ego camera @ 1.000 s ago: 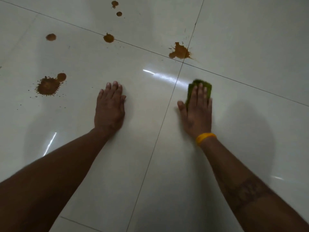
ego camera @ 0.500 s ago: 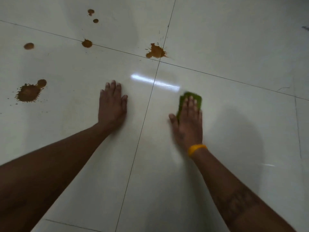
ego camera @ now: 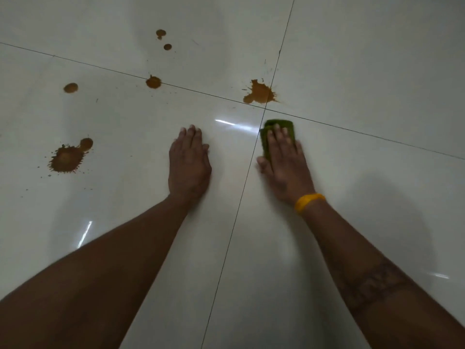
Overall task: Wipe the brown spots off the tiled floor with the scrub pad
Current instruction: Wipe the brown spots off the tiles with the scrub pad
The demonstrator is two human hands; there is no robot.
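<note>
A person kneeling over a glossy tiled floor (ego camera: 364,71) presses a green scrub pad (ego camera: 279,124) flat to the tile under the right hand (ego camera: 285,165), fingers laid straight over the pad and pinning it down rather than curled round it; a yellow wristband (ego camera: 309,202) circles that wrist. The left hand (ego camera: 190,165) lies spread and empty on the neighbouring tile, palm down, apparently taking the person's weight. The pad sits just beside the crossing of two grout lines (ego camera: 266,108), near but not yet touching the large splash (ego camera: 259,93) that straddles that crossing. None of the brown marks in view appears to have been cleaned: a wide spatter (ego camera: 66,158) lies well off to the left, a blot (ego camera: 153,82) rests on the grout line farther up, a lone drop (ego camera: 70,87) sits left of it, and two small drops (ego camera: 163,39) mark the far tile. The job seems to be at its approach stage, the pad lined up for its first spot. The next move calls for sliding the pad forward over the grout crossing onto the splash, then rubbing under firm downward pressure, with care that the stain lodged in the joint and its fine outlying flecks are covered too
</note>
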